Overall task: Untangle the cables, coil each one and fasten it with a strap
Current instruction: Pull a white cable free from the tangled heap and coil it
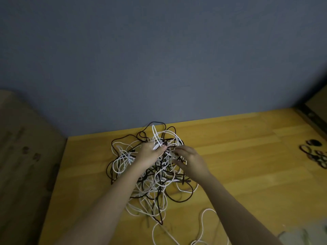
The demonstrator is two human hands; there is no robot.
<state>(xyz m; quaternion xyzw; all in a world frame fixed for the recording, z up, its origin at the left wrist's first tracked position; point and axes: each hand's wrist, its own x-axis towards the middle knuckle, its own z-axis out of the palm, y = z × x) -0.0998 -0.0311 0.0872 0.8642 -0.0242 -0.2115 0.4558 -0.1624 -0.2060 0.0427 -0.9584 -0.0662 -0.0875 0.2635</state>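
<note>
Both hands [150, 153] [190, 160] deep in tangled black-and-white cables [155, 181] on wooden table [247, 165]

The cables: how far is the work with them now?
Done: nothing visible; no coiled or strapped cable shows. In hand: the left hand grips white strands and the right hand works in the black and white cable pile on the table. Left: all untangling, coiling, fastening. Dark loops, perhaps straps, lie far right.
</note>
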